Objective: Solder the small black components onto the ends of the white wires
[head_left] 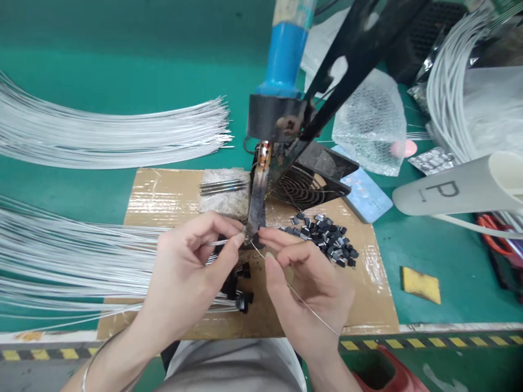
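Note:
My left hand (pixel 192 272) is pinched on a thin white wire (pixel 216 243) and holds its end up to the tip of a fixed soldering iron (pixel 256 201). My right hand (pixel 308 277) pinches a strand of solder wire (pixel 302 300), feeding it to the same tip. The iron hangs from a blue handle (pixel 284 54) on a black stand. Below my hands lie wires with small black components (pixel 241 296) on their ends. All this sits over a taped cardboard sheet (pixel 163 201).
Bundles of white wires (pixel 102 130) lie at the left, more (pixel 61 256) nearer. A pile of small black components (pixel 327 237) sits right of the iron, by a black fan (pixel 304 185). A white tube (pixel 457 188), bubble wrap (pixel 370 122) and a yellow sponge (pixel 420 283) are at right.

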Available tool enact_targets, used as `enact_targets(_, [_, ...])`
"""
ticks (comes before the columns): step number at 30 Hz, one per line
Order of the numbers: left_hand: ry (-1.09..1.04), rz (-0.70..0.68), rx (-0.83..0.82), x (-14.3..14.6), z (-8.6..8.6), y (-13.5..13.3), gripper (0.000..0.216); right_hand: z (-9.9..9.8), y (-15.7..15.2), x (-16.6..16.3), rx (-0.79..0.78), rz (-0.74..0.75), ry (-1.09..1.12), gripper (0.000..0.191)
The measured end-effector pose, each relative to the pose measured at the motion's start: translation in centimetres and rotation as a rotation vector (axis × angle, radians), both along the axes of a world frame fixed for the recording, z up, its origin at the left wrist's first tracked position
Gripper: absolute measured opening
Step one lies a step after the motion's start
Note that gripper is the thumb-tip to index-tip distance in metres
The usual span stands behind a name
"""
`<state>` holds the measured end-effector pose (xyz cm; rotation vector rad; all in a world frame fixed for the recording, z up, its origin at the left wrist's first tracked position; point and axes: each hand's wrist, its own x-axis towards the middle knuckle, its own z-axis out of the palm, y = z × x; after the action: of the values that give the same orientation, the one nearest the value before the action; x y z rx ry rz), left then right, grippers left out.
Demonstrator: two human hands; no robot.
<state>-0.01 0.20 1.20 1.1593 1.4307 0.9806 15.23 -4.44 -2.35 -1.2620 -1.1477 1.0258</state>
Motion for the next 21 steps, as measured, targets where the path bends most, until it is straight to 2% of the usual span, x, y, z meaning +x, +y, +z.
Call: enact_targets(21, [0.017, -0.001, 0.019, -0.03, -0.11, 0.01, 0.012, -0.35, -0.07, -0.27, 0.037, -0.021, -0.043, 0.024])
